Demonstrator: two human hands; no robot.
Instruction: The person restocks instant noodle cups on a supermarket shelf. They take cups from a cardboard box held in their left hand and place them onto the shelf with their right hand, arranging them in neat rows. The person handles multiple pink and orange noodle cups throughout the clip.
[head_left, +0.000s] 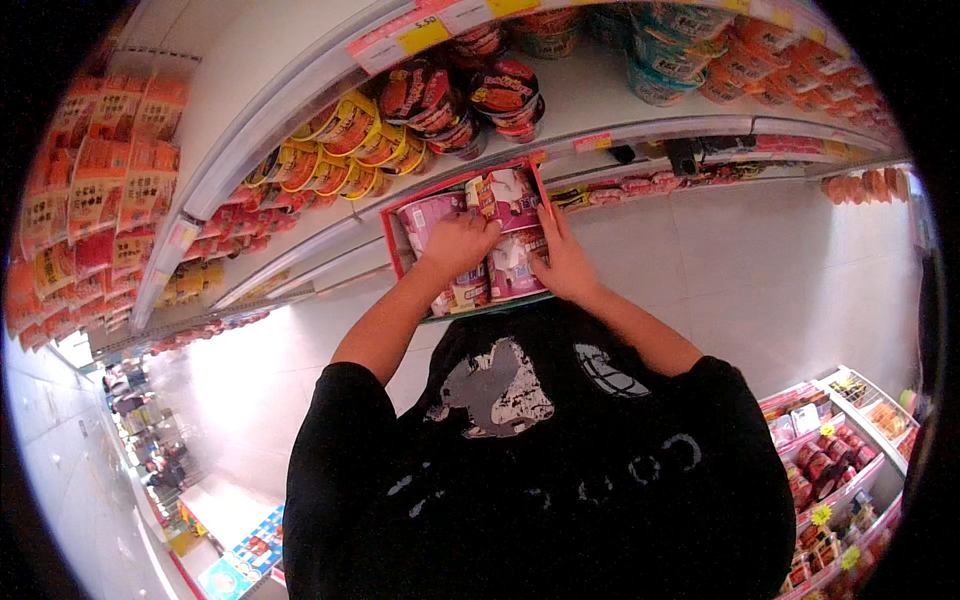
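Observation:
An open shallow red cardboard box (538, 184) is in front of my chest, beside the shelf edge. Several purple-and-white printed packages (515, 255) fill much of it. My left hand (461, 244) reaches over the box, its bent fingers on the packages near the middle; whether it grips one is hidden. At the box's right side, my right hand (568, 259) has its fingers along the wall and its thumb over the packages, holding that side.
Yellow instant-noodle tubs (352, 139) and dark-and-red noodle bowls (506, 94) stand on the shelf (585, 97) beyond the box. Orange packets (112, 172) hang at left. A tiled floor (720, 255) lies below. A stocked display case (832, 457) is at lower right.

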